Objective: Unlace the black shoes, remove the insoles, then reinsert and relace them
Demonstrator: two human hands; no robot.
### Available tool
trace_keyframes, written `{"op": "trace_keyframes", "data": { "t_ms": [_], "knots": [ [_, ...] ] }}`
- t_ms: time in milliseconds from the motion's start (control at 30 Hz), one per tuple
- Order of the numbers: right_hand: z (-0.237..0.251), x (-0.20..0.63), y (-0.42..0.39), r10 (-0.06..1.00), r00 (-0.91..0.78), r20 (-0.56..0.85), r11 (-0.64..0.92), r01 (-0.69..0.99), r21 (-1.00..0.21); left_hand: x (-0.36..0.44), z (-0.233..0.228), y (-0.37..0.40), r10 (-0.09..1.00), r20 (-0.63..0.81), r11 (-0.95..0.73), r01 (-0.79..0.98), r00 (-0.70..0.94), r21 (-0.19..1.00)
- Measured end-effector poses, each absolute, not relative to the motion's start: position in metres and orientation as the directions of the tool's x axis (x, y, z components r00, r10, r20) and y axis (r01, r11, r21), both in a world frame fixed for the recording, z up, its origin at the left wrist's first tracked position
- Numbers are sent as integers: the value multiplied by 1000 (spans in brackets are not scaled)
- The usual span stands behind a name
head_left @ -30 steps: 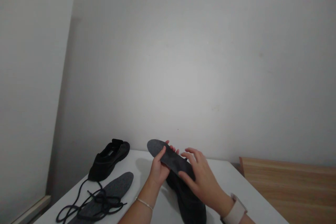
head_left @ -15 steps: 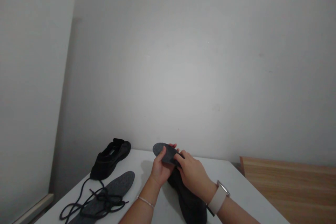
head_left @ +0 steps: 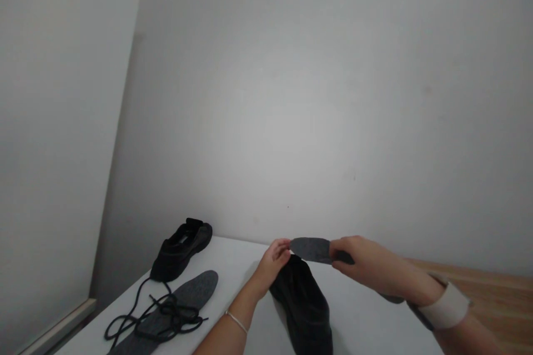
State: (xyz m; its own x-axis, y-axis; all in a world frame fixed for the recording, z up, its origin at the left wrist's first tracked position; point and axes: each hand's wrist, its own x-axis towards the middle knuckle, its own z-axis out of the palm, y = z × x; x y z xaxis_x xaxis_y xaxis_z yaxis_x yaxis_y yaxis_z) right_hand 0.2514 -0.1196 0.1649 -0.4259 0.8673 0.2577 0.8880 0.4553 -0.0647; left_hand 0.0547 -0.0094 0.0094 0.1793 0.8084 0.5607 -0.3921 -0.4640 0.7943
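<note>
My right hand [head_left: 353,255] pinches a dark grey felt insole [head_left: 310,249] by its right end and holds it up, roughly level, above the table. Below it a black shoe [head_left: 306,305] lies with its opening upward. At the shoe's far end is my left hand [head_left: 272,263], its fingers curled and closed at the upper edge there. The insole's left tip comes right up to those fingertips; whether they touch it I cannot tell.
Another black shoe [head_left: 179,252] stands at the table's far left. A second grey insole [head_left: 202,288] lies in front of it, with a black shoelace [head_left: 166,316] tangled on top. The white table [head_left: 245,252] meets a wall behind; a wooden board [head_left: 499,294] is at the right.
My right hand has moved right with the insole, which has swung out level. My left hand has let go of the insole's middle and moved slightly right, to the shoe's far end.
</note>
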Motion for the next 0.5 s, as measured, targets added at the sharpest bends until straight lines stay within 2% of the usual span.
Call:
{"op": "trace_keyframes", "data": {
  "t_ms": [67, 167, 333, 500],
  "knots": [
    [173, 255, -131, 876, -432, 215, 455, 888, -68, 57, 5, -13, 769, 585, -543, -219, 258, 811],
    [168, 249, -142, 894, -428, 133, 435, 900, -25, 60, 0, -11, 782, 580, -584, -56, 231, 810],
    [143, 229, -136, 898, -437, 55, 425, 892, 153, 56, -6, 5, 846, 526, -530, 27, 92, 848],
    [146, 230, -121, 900, -435, 40, 424, 893, 152, 50, -6, 11, 850, 527, -524, 123, 9, 843]
  ]
}}
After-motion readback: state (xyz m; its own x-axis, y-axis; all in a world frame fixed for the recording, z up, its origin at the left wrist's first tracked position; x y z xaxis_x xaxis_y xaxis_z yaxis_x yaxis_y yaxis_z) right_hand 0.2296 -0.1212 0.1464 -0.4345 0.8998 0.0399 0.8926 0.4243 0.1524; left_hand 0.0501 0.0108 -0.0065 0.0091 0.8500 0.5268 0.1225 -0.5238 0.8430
